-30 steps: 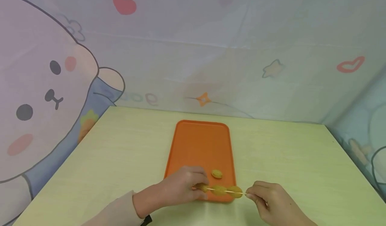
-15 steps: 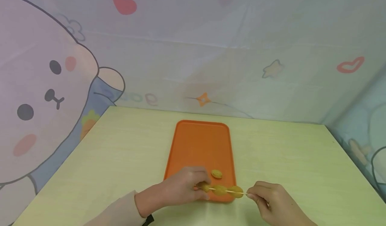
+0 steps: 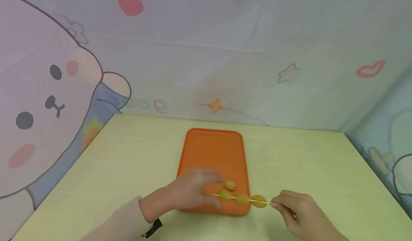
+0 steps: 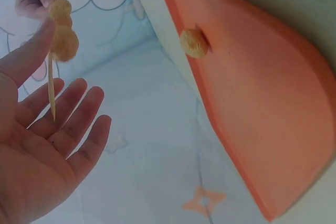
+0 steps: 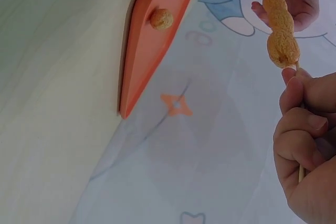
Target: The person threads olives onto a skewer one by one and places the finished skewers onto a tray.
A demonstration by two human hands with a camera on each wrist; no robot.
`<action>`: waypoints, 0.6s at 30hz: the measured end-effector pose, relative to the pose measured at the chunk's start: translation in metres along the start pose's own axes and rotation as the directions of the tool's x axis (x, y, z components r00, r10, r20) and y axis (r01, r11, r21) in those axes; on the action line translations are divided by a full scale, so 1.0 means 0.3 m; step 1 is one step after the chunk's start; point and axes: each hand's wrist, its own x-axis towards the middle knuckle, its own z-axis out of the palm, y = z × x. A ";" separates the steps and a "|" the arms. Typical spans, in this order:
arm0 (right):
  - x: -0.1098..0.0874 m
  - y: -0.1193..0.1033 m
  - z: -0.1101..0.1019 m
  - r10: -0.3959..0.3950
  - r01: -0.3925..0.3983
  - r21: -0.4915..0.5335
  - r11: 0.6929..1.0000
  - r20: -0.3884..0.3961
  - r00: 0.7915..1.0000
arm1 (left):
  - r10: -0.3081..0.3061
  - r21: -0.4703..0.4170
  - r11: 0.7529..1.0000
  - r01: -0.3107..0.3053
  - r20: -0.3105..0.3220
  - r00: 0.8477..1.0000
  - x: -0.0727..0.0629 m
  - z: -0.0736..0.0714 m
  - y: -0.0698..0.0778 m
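Observation:
A wooden skewer (image 4: 51, 85) carries three wrinkled, golden-brown balls (image 5: 283, 48) in a row, held across the tray's near edge in the head view. My right hand (image 3: 299, 208) grips the skewer's rear end, thumb and fingers curled round it just behind the last ball. My left hand (image 3: 191, 191) is at the pointed end, its fingers spread and relaxed. In the left wrist view the bare tip points down in front of that palm, and the thumb overlaps the balls' edge. A single loose ball (image 3: 230, 185) lies on the orange tray (image 3: 212, 148), just beyond the skewer.
The tray lies lengthwise on a pale yellow-green table (image 3: 289, 162). A cartoon-printed cloth (image 3: 193, 55) hangs behind the table. On my left wrist there is a black band (image 3: 152, 228) below the light sleeve (image 3: 120, 219).
My left fingers have loosened and spread from the leftmost ball they were round. My right hand has shifted slightly right with the skewer, and the pointed end now shows past that ball.

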 end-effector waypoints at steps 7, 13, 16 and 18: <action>-0.017 0.009 -0.057 0.005 -0.008 -0.069 0.998 -0.041 0.999 | -0.157 -0.114 0.981 0.159 0.023 0.987 -0.007 -0.029 -0.033; -0.035 0.009 -0.104 0.032 -0.039 -0.102 0.994 -0.076 0.997 | -0.184 -0.200 0.962 0.185 0.023 0.983 -0.003 -0.008 -0.079; -0.041 0.008 -0.117 0.031 -0.042 -0.119 0.992 -0.090 0.995 | -0.169 -0.213 0.963 0.167 0.011 0.986 0.006 0.010 -0.103; -0.043 0.004 -0.122 0.028 -0.041 -0.139 0.989 -0.098 0.995 | -0.163 -0.218 0.962 0.161 0.009 0.987 0.017 0.025 -0.118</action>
